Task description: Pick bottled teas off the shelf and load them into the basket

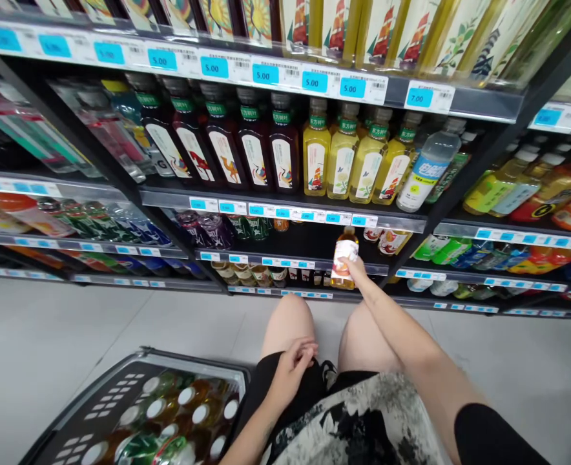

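Observation:
My right hand (358,270) is closed around a drink bottle (345,248) with amber liquid and a white label with an orange picture. The bottle stands out in front of the lower shelf (309,240), nearly upright. On that shelf, similar white-labelled bottles (393,241) sit just to the right, with purple and green bottles at its left end. Over my thigh rests my left hand (295,361), its fingers loosely curled together with nothing visible in them. Left of it is a grey basket (137,361) holding several white-capped bottles (201,413) and a green one.
Dark and yellow tea bottles (314,161) line the shelf above, behind a price-label strip (276,210). A black upright (464,174) divides this bay from the right one. My knees (290,316) are near the lowest shelf, above a grey tiled floor (169,316).

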A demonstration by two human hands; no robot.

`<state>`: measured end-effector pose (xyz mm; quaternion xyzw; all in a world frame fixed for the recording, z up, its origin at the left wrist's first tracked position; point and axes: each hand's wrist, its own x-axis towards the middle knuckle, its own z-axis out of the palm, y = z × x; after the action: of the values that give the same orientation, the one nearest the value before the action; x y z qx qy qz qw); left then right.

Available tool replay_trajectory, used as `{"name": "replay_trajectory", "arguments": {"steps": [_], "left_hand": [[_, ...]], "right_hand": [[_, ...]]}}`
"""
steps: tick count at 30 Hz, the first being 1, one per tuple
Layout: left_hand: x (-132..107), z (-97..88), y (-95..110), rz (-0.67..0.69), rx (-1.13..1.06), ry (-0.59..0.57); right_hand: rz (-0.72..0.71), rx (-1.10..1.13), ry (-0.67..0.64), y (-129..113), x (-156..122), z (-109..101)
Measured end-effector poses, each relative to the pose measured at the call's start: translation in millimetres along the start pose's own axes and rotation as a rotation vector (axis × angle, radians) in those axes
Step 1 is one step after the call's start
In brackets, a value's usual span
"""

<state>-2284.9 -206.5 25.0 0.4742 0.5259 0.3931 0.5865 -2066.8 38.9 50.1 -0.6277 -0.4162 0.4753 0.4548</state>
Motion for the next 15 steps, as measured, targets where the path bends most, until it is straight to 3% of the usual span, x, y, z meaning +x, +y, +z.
{"name": "replay_trajectory", "arguments": {"steps": [4,8,15], "left_hand": [[-6,1.6,5,0.108,0.319,-0.02],[-5,7.0,12,0.265,0.625,-0.055],[15,15.1,14,0.459,0.852,-0.009]], "right_hand": [[-0.063,-0.135,0.268,0,60,-20],[-0.158,-0.294,0.471,20,94,-29],[-0.259,-0.324,0.637,50,134,-23]]}}
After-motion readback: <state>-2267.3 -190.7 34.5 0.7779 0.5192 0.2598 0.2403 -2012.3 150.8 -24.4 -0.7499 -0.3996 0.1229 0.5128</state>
